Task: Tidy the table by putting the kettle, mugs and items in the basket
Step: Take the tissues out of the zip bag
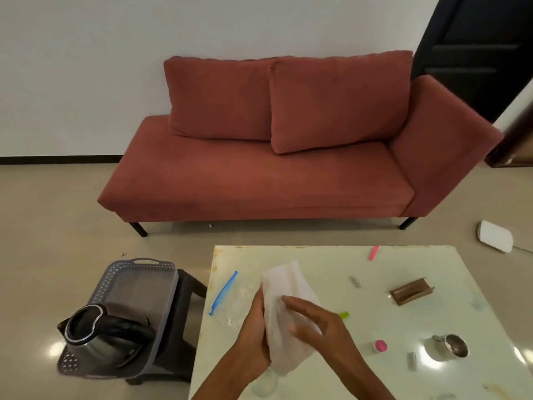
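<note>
My left hand point(255, 324) grips a white cloth point(284, 287) above the tabletop point(403, 321). My right hand point(317, 324) lies on it, fingers straight. The kettle point(95, 333) sits in the grey basket point(114, 280), and a steel mug point(452, 346) rests on the tabletop.

My left hand point(255, 330) is curled round the left side of the white cloth point(284, 284) and grips it. My right hand point(314, 324) lies flat on its front, fingers straight and pointing left. Both forearms reach in over the table's point(317, 261) near edge and converge.
</note>
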The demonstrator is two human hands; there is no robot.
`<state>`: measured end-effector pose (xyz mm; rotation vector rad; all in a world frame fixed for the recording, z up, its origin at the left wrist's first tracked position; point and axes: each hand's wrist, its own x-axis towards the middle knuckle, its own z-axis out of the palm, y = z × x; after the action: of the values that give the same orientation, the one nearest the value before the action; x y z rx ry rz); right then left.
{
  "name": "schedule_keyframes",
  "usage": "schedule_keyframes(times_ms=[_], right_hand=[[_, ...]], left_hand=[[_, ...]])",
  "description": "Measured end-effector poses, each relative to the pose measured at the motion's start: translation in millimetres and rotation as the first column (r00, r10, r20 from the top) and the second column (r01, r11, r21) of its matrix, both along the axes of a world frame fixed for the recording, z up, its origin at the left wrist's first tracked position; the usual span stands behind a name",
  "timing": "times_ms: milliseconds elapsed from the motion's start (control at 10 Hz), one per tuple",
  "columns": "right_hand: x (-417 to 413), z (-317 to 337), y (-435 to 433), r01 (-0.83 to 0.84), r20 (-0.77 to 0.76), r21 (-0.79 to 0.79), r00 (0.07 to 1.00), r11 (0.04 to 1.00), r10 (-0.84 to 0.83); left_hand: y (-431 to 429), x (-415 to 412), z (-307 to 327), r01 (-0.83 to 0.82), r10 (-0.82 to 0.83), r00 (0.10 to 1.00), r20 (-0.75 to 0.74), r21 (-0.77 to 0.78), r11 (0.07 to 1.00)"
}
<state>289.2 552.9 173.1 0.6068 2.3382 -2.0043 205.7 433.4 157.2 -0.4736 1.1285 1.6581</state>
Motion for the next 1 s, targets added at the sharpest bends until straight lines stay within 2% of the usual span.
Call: schedule_keyframes(times_ms=[100, 200, 300, 400, 500, 600, 700, 800, 900, 1000], right_hand=[[5, 12, 2, 0.14, -0.055, 0.102, 0.989, 0.985, -0.135], [16, 12, 8, 0.155, -0.06, 0.176, 0.987, 0.972, -0.146], [28, 11, 21, 0.171, -0.018, 0.153, 0.985, 0.973, -0.17], [43, 14, 36, 0.124, 0.013, 0.048, 0.992, 0.991, -0.125], [53, 15, 46, 0.089, 0.047, -0.03, 0.995, 0.996, -0.088], [59, 13, 53, 0.085, 0.069, -0.112, 0.995, 0.99, -0.077], [61, 13, 55, 0.074, 0.055, -0.115, 0.996, 0.991, -0.068], [60, 12, 56, 0.142, 0.052, -0.144, 0.989, 0.979, -0.136], [59, 10, 63, 0.271, 0.069, -0.281, 0.963, 0.921, -0.262], [55, 8, 65, 0.299, 0.066, -0.309, 0.954, 0.903, -0.293]], left_hand=[[13, 26, -3, -0.001, 0.005, 0.999, -0.044, 0.077, 0.997], [34, 52, 7, -0.044, 0.062, 0.987, -0.147, 0.127, 0.991], [47, 66, 13, -0.143, 0.151, 0.988, -0.015, 0.243, 0.959], [57, 77, 18, -0.129, 0.146, 0.988, -0.043, 0.264, 0.956], [59, 87, 13, -0.065, 0.107, 0.98, -0.165, 0.238, 0.969], [56, 92, 8, -0.086, 0.12, 0.965, -0.234, 0.148, 0.985], [56, 93, 6, -0.088, 0.102, 0.93, -0.352, 0.057, 0.995], [56, 89, 7, -0.094, 0.091, 0.94, -0.33, 0.007, 0.996], [55, 82, 6, -0.12, 0.131, 0.969, -0.212, 0.065, 0.991], [52, 79, 7, -0.149, 0.178, 0.975, -0.131, 0.199, 0.968]])
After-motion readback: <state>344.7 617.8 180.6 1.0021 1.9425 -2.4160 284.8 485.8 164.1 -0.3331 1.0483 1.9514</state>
